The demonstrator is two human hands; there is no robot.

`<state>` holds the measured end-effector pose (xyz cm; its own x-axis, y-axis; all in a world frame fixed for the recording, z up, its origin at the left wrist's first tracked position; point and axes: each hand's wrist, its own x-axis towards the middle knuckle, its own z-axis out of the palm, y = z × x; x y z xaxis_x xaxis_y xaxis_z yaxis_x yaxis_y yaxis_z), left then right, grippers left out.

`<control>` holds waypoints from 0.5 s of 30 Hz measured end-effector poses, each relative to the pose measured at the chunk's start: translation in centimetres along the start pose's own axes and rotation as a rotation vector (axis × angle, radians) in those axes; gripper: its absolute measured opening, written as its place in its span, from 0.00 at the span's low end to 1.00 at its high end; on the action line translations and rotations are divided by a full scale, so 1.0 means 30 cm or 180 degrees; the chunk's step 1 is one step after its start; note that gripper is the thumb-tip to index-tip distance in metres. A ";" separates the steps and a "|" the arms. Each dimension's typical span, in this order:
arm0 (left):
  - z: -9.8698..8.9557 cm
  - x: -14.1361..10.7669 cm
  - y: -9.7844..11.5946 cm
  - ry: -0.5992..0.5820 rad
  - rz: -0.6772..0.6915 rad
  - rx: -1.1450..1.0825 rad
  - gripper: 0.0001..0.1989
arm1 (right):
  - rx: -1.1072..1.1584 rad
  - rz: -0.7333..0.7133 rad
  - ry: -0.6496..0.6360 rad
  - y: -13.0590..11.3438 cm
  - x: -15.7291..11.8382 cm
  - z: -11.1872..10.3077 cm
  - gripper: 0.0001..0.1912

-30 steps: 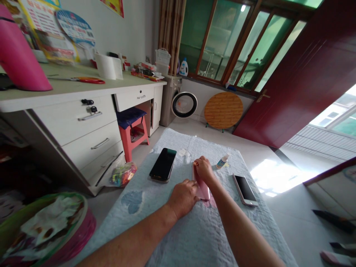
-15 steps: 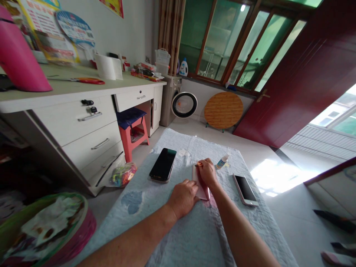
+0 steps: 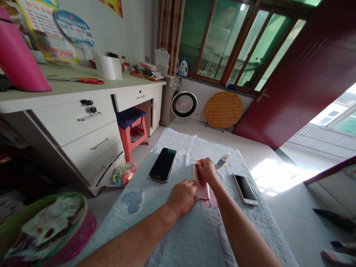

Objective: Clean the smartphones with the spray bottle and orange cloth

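A pink phone [image 3: 202, 188] lies face down on the pale blue cloth [image 3: 194, 237], between my two hands. My left hand [image 3: 184, 196] grips its left edge near the lower end, fingers bent together. At the phone's upper end, my right hand [image 3: 207, 170] is closed in a pinch; a small orange thing shows at its fingertips, too small to name. Left of the hands rests a black phone [image 3: 163, 164]. To their right is a white phone with a dark screen [image 3: 245, 189]. A small spray bottle [image 3: 222, 161] lies beyond my right hand.
A desk [image 3: 133, 87] with drawers runs along the left, a pink stool [image 3: 127, 142] under it. A bin [image 3: 89, 222] stands at the lower left, near a plastic bag [image 3: 124, 174]. Behind are a washing machine [image 3: 169, 100] and a round wooden board [image 3: 224, 110].
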<state>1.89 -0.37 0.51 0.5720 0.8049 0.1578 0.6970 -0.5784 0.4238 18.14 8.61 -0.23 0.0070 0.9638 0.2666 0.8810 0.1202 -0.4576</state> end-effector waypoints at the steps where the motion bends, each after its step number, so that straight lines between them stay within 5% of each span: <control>1: 0.000 0.000 0.000 0.0000 0.0002 -0.0007 0.12 | -0.0005 -0.0010 -0.0021 -0.003 0.004 0.003 0.11; 15: 0.002 -0.001 0.001 0.0065 0.0018 -0.0095 0.15 | -0.0166 -0.0389 -0.0358 -0.032 -0.051 -0.011 0.11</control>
<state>1.93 -0.41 0.46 0.5666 0.8044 0.1783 0.6804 -0.5789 0.4493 17.43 6.94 0.09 -0.1522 0.9636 0.2197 0.8954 0.2286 -0.3822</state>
